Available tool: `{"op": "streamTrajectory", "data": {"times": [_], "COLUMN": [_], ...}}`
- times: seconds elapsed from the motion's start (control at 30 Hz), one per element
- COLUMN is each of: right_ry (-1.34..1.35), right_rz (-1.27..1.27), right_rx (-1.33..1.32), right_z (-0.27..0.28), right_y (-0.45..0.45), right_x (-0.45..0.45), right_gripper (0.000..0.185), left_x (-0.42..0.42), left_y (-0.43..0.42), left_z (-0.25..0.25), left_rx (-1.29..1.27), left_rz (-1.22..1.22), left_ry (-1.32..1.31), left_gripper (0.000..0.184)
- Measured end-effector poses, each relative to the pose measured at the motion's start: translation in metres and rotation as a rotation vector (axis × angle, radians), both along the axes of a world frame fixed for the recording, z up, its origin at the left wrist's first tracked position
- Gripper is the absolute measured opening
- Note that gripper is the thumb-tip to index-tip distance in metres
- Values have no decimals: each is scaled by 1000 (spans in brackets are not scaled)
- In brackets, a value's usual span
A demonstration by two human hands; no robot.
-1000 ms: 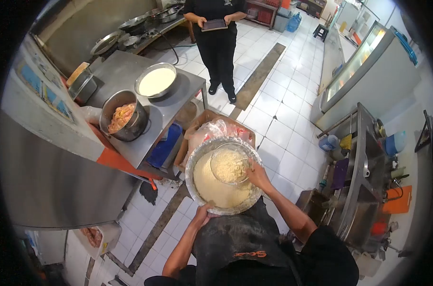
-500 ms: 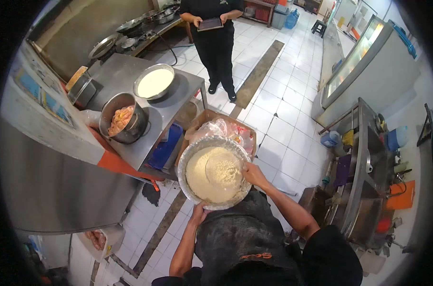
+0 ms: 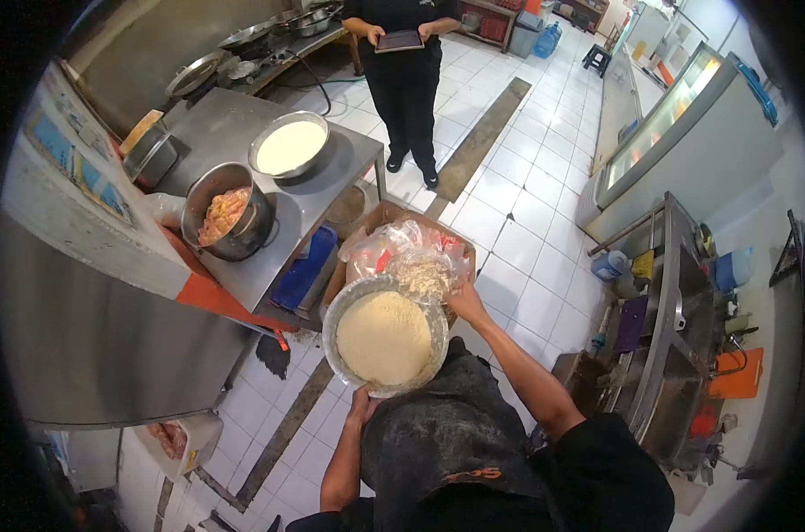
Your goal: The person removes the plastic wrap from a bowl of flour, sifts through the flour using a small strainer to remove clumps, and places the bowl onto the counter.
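At bowl's rim (image 3: 330, 343) (floor (image 3: 531, 293) rightward), sieve (image 3: 401, 260) in right hand (image 3: 465, 303).

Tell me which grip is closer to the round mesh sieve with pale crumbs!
Right: the right grip holds the sieve; the left grip is farther off, at the near rim of the round silver metal bowl.

Plenty of room for the right hand (image 3: 461, 300) over the floor (image 3: 535, 284) rightward, but the bowl (image 3: 333, 335) and plastic bags (image 3: 386, 246) crowd its left.
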State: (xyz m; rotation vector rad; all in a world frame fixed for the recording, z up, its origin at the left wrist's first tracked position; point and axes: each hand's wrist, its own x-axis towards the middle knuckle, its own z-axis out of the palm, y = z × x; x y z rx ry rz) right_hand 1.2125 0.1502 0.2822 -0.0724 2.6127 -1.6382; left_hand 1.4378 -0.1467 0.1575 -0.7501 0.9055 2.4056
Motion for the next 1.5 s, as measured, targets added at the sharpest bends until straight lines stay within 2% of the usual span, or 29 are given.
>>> {"op": "streamTrajectory", "data": {"times": [0.03, 0.17, 0.27, 0.37, 0.47, 0.53, 0.63, 0.73, 0.8, 0.83, 0.87, 0.93, 1.0, 1.07, 1.13, 1.23, 1.3, 1.37, 1.47, 1.5], "right_ry": [91, 463, 437, 520, 439, 420, 363, 326, 365, 345, 341, 343, 171, 192, 439, 591, 500, 310, -124, -96], "right_rz": [-18, -93, -198, -91, -127, -80, -90, -38, 16, 92, 148, 255, 328, 437, 378, 397, 415, 406, 349, 350], "right_rx": [86, 504, 495, 523, 400, 439, 393, 380, 288, 336, 343, 350, 359, 487, 541, 705, 733, 653, 436, 437], "right_z": [-7, -8, -22, -22, -20, -5, -4, 20, 67, 66, 70, 102, 126, 120, 139, 124, 119, 115, 86, 69], "right_y": [0, -7, -13, -3, 0, 0, 17, 25, 18, 24, 23, 18, 2, 1, -9, -11, -12, -16, -2, 2], "right_x": [-10, -38, -52, -61, -52, -46, -51, -48, -31, -29, -21, -3, 11, 7, -3, -11, 0, 24, 44, 55], "right_gripper": [59, 66, 56, 60, 62, 63, 60, 59, 60, 69, 72, 77, 75, 73, 74, 76, 74, 72, 69, 68], "left_x": [5, -2, 8, 25, 16, 4, -4, -18, -15, -13, -14, -25, -37, -48, -49, -45, -41, -47, -58, -54], "left_y": [-2, 11, 7, -5, 3, 6, 11, 16, 12, 11, 15, 26, 26, 34, 47, 60, 68, 72, 78, 79], "left_z": [-3, 44, 39, -8, 17, 24, 16, 15, 4, 1, 16, 85, 129, 168, 198, 203, 205, 211, 247, 237], "left_rx": [-163, -169, -195, -98, -148, -162, -179, -161, -110, -143, -157, -189, -211, -154, -195, -248, -254, -229, -294, -316], "left_rz": [-13, 34, 32, 42, 71, 26, -9, 62, 103, 69, 90, 129, 107, 126, 141, 167, 173, 181, 162, 123], "left_ry": [-60, -117, -155, -93, -141, -129, -152, -158, -117, -130, -99, -25, -1, 23, 21, 32, 43, 63, 24, 32], "left_gripper": [42, 41, 40, 42, 46, 48, 46, 43, 43, 44, 44, 44, 45, 44, 41, 37, 35, 34, 37, 38]}}
